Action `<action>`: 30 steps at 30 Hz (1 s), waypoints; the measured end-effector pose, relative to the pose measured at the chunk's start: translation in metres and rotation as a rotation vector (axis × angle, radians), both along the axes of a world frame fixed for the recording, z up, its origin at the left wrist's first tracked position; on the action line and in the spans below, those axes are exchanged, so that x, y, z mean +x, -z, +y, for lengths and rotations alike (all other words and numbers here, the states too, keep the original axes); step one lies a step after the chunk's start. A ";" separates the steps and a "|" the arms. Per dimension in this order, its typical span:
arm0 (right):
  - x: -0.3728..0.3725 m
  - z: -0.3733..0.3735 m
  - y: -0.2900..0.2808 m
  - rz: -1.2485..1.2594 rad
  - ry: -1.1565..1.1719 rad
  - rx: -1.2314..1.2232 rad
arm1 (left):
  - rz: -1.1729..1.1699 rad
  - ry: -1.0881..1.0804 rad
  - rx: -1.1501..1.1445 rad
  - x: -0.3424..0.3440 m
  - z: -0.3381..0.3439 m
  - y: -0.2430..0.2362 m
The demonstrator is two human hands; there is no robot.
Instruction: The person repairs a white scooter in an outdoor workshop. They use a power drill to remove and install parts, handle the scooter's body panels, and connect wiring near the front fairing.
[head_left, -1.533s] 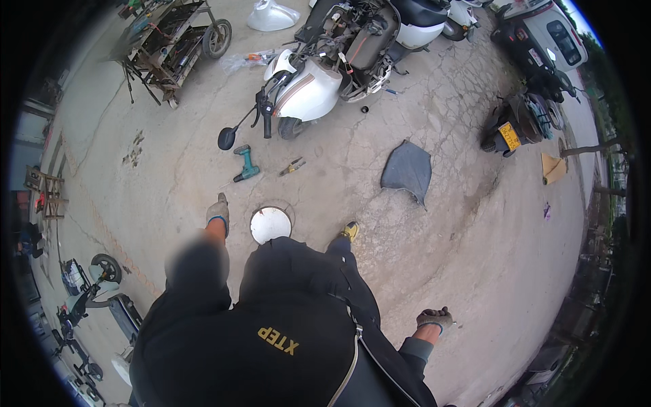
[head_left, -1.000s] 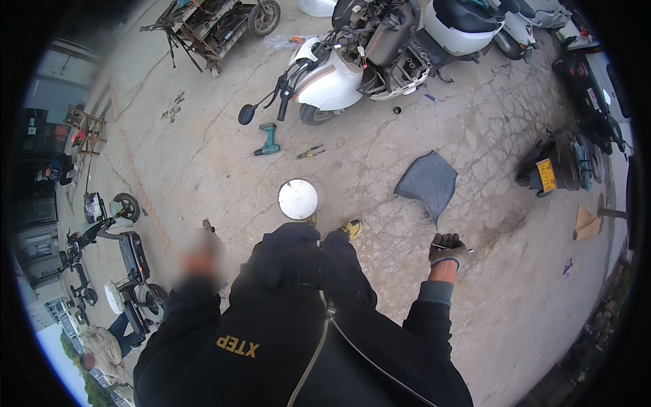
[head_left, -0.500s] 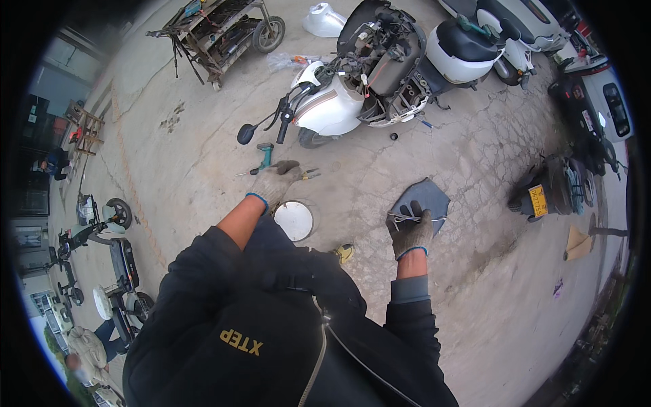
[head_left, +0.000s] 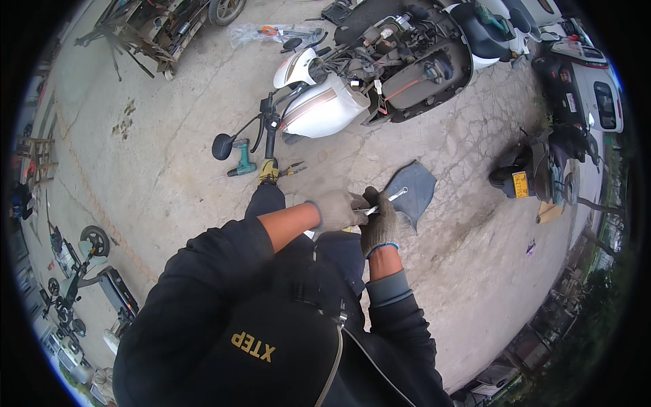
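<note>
Both my hands wear grey knit gloves and meet in front of my body. My right hand (head_left: 380,227) is closed around a silver wrench (head_left: 400,192); its ring end sticks out over a dark grey flat panel (head_left: 412,193) on the ground. Another bit of silver metal shows between the hands, and I cannot tell whether it belongs to the same wrench. My left hand (head_left: 338,209) pinches at this metal, its fingertips against my right hand. Left of my yellow shoe (head_left: 268,171) lies a teal cordless drill (head_left: 242,159), and right of it yellow-handled pliers (head_left: 293,169).
A partly stripped white scooter (head_left: 329,108) stands ahead, its handlebar reaching toward my shoe. A tool cart (head_left: 163,34) is at the far left, with a plastic bag (head_left: 244,35) near it. Other scooters (head_left: 519,173) and a parked car (head_left: 593,95) line the right side.
My left hand has come from beside the drill and pliers to my right hand. The right hand has drawn back off the panel with the wrench. The view has shifted, and I stand nearer the scooter.
</note>
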State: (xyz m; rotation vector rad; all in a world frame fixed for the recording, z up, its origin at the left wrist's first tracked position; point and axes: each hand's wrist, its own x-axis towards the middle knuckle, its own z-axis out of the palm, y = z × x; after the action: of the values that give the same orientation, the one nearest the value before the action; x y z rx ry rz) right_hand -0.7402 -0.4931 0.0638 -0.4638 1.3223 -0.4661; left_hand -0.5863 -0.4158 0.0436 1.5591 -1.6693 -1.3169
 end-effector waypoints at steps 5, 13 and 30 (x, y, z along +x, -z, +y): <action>0.004 -0.024 0.077 -0.133 0.166 0.203 | 0.009 -0.060 0.103 0.040 0.002 0.062; 0.018 -0.057 0.339 0.116 -0.196 0.221 | 0.660 -1.296 1.005 0.049 0.026 0.253; 0.092 -0.122 0.408 -0.066 -0.323 -0.108 | 0.411 -1.187 0.593 0.050 0.019 0.536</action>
State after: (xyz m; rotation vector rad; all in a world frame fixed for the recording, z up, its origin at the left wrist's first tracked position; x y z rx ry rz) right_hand -0.6477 -0.6150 -0.3441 -0.7321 1.1357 -0.2817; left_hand -0.5361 -0.3966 -0.4927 1.8885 0.0545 -1.2827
